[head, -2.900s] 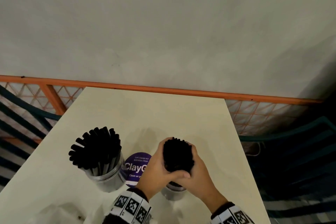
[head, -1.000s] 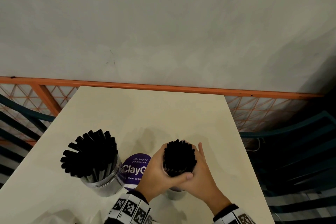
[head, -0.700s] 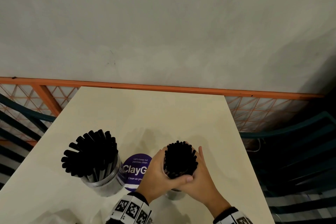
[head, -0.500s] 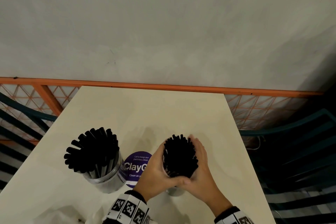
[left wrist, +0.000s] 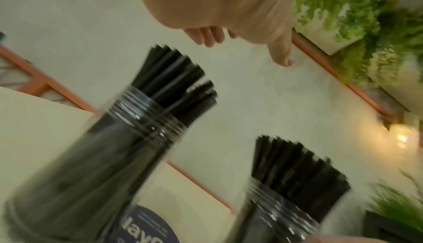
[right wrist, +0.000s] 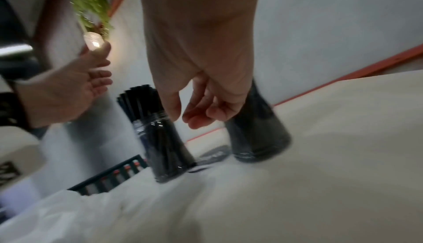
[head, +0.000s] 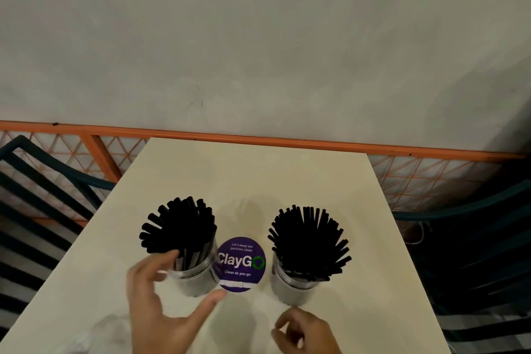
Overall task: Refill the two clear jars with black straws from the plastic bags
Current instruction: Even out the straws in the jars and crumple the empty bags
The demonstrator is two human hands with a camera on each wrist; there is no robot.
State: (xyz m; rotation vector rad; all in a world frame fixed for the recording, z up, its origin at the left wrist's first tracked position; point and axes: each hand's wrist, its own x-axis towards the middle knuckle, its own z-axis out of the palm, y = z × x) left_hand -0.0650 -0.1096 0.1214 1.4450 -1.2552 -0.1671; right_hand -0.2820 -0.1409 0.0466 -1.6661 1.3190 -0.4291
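Two clear jars stand on the cream table [head: 258, 181]. The left jar [head: 193, 277] holds thick black straws [head: 179, 227]. The right jar [head: 291, 289] holds thinner black straws [head: 309, 241] that fan outward. My left hand [head: 172, 296] hovers with spread fingers in front of the left jar and holds nothing. My right hand [head: 297, 327] hangs loosely curled and empty, just in front of the right jar. In the right wrist view the right hand [right wrist: 201, 115] is short of the right jar [right wrist: 258, 138], and the left hand [right wrist: 68, 91] is flat in the air. A crumpled clear plastic bag [head: 94, 336] lies at the near left.
A round purple ClayGo sticker [head: 240, 263] lies on the table between the jars. An orange rail with mesh [head: 258, 141] runs behind the table's far edge, below a grey wall. Dark slatted chairs [head: 37, 210] stand to either side of the table.
Both hands have let go of the straw bundle in the right jar and drawn back toward me. The straws have spread out in the jar. My left hand has moved over by the left jar.
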